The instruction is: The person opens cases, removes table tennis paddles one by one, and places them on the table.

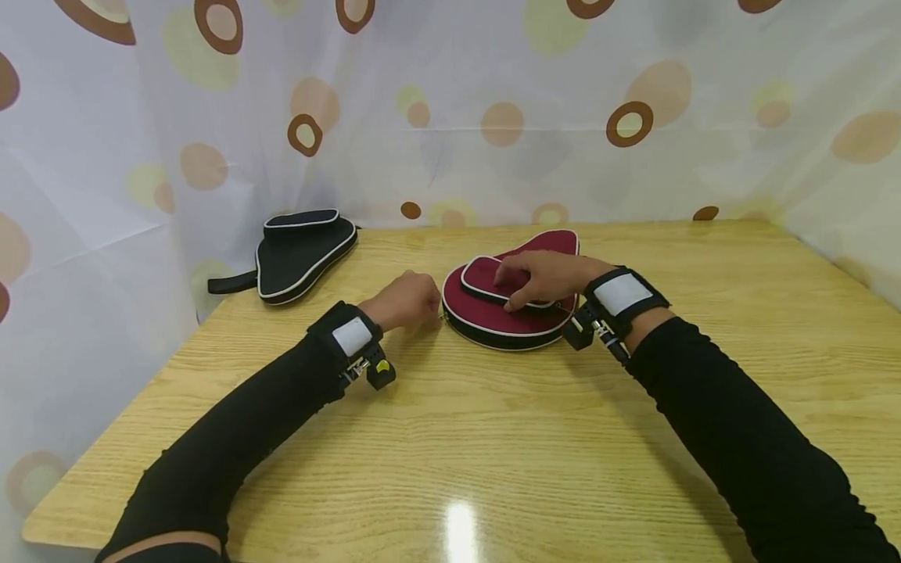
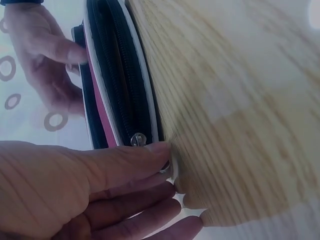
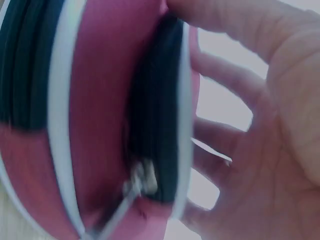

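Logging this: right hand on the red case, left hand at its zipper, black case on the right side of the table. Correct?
Not quite: the head view puts the black case on the left side of the table; the rest stands.

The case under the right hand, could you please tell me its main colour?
The case is mainly dark red, best seen in the head view.

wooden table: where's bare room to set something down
Bare: table between left sleeve and right sleeve, nearer than the maroon paddle case; also right of the right sleeve, to the curtain. Crowded: that case, with left hand and right hand at it; back left, the black paddle case.
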A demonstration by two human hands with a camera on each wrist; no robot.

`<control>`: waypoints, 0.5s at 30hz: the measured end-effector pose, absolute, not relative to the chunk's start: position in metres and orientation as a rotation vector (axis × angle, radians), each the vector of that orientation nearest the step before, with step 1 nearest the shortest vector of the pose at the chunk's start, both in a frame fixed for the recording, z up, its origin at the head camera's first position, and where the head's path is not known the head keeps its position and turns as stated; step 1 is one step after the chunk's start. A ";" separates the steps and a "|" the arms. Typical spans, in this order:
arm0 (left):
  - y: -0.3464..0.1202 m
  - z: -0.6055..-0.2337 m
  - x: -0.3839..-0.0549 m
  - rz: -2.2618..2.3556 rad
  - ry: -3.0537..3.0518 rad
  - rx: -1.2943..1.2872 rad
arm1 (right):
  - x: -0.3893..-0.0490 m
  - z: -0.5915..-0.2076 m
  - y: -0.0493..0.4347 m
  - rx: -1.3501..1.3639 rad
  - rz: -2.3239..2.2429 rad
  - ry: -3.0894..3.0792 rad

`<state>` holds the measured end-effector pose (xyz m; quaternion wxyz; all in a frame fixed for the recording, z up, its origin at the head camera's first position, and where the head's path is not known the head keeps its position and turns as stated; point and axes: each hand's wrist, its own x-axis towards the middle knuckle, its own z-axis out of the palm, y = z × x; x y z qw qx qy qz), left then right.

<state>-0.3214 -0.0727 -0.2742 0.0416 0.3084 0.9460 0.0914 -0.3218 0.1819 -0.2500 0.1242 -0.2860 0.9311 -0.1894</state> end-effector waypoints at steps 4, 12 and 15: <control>-0.073 -0.273 -0.323 0.280 2.874 0.978 | -0.323 -0.249 0.170 -0.796 -0.500 2.771; -0.077 -0.270 -0.326 0.294 2.840 0.981 | -0.322 -0.249 0.158 -0.719 -0.455 2.797; -0.079 -0.271 -0.327 0.308 2.831 0.967 | -0.324 -0.252 0.156 -0.722 -0.423 2.803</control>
